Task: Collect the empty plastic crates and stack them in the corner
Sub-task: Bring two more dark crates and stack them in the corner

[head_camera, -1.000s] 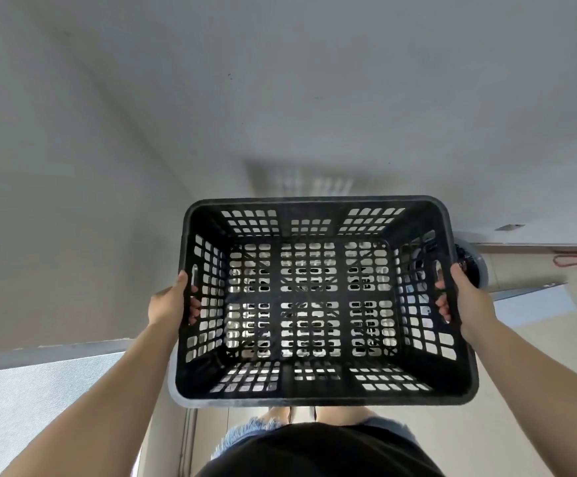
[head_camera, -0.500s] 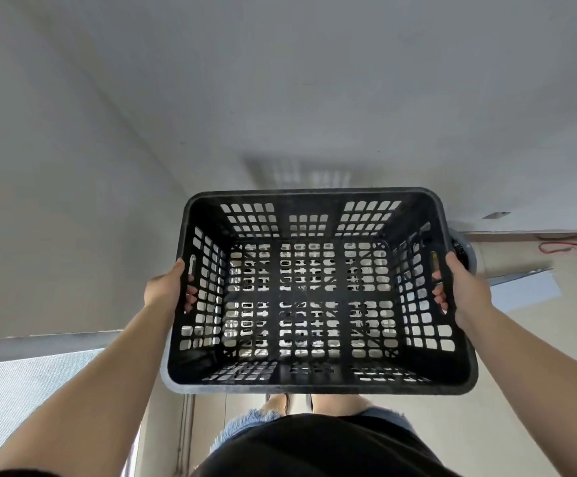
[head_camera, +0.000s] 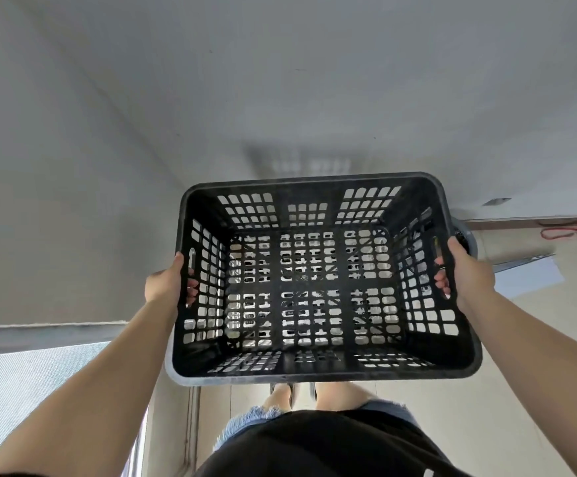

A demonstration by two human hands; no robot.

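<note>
Fingers of the left hand and right hand curled through the empty black crate's side handles, holding it.

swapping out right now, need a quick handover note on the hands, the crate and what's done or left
Left hand: grips the left handle slot of the black crate, fingers through it.
Right hand: grips the right handle slot the same way.
Crate: empty, held in the air in front of the body, open side toward the camera, close to the grey walls where they meet in a corner.
Done: one crate picked up and carried.
Left: set it down in the corner. No stack or other crates are in view, so how many remain cannot be told.
</note>
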